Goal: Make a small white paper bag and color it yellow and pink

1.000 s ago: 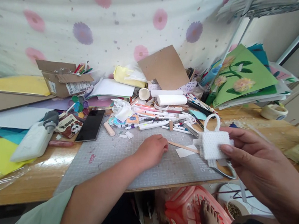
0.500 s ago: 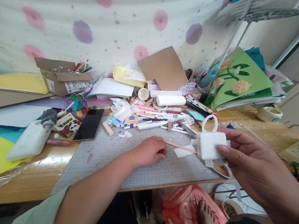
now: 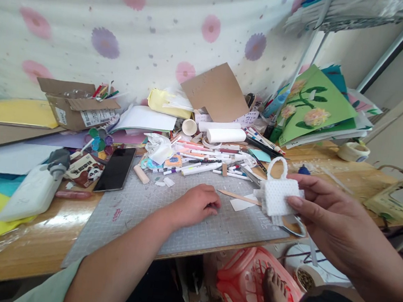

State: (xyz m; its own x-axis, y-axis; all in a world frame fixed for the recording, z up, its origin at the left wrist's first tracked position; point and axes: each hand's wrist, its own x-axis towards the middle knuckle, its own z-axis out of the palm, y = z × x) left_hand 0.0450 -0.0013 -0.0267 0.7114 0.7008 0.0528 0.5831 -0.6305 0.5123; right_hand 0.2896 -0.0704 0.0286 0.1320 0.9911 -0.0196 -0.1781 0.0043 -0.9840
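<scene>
Between the thumb and fingers of my right hand is a small white textured bag with a looped handle on top, held above the right end of the grey cutting mat. My left hand rests on the mat with its fingers curled inward; what they hold, if anything, is hidden. A thin wooden stick lies to the right of it, over a white paper scrap. Behind the bag a metal loop shows at the mat's edge.
Markers are heaped behind the mat. A black phone, a white glue bottle and a cardboard box are at the left. Green floral card leans at the right. A red plastic stool stands below the table.
The whole view has shifted slightly, so most things appear a little further left. My right hand still holds the white bag, and my left hand keeps its place on the mat.
</scene>
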